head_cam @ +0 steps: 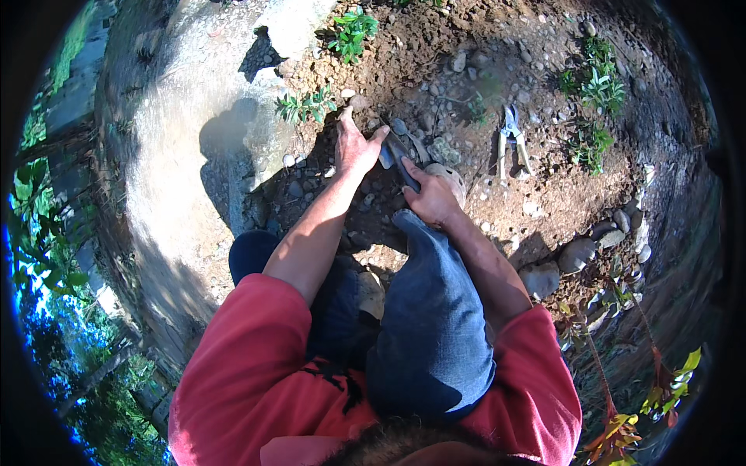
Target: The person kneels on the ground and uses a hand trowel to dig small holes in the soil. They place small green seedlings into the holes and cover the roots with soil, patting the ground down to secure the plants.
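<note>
My right hand [432, 195] is wrapped around the dark handle of a hand trowel [394, 150], whose metal blade slants up and left over loose soil. Left of the blade, my left hand [354, 150] reaches down to the dirt with thumb and fingers spread. The thumb lies close to the trowel's tip; whether they touch, I cannot tell. Beyond the left fingertips are a reddish stone [359, 102] and a small leafy plant [306, 105]. The soil directly under the left palm is hidden.
Pruning shears [510, 140] with pale handles lie on the ground to the right. Low green plants [600, 87] grow beyond them. A row of larger stones [577, 255] borders the soil, and a pale concrete slab [175, 157] runs along the left. My shoe [451, 177] is beside the trowel.
</note>
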The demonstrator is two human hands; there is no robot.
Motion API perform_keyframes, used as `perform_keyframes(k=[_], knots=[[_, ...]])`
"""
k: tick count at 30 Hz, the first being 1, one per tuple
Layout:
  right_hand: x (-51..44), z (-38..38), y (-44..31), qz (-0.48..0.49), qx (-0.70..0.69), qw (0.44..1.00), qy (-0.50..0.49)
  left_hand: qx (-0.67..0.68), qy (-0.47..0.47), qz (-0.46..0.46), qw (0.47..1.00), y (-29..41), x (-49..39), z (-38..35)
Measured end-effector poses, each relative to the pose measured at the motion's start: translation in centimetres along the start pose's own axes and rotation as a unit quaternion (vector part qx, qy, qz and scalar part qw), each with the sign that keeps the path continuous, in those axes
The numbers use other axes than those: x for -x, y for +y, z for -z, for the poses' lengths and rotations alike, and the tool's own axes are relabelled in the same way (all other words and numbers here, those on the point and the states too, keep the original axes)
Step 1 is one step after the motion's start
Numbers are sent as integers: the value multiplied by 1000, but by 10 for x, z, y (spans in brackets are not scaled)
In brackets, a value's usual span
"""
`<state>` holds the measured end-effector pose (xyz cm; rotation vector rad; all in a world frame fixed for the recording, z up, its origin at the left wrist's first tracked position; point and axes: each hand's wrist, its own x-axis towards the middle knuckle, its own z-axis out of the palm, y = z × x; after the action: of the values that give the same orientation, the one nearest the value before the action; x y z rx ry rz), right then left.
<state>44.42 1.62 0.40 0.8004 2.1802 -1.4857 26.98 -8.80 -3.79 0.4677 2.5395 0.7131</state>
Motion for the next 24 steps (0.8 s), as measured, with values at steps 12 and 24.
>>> perform_keyframes(k=[12, 24], knots=[[26, 40, -38, 90, 96, 987, 89, 112, 111, 73, 985, 57, -25, 2], [12, 90, -105, 93, 139, 977, 131, -88, 190, -46, 977, 60, -95, 111]])
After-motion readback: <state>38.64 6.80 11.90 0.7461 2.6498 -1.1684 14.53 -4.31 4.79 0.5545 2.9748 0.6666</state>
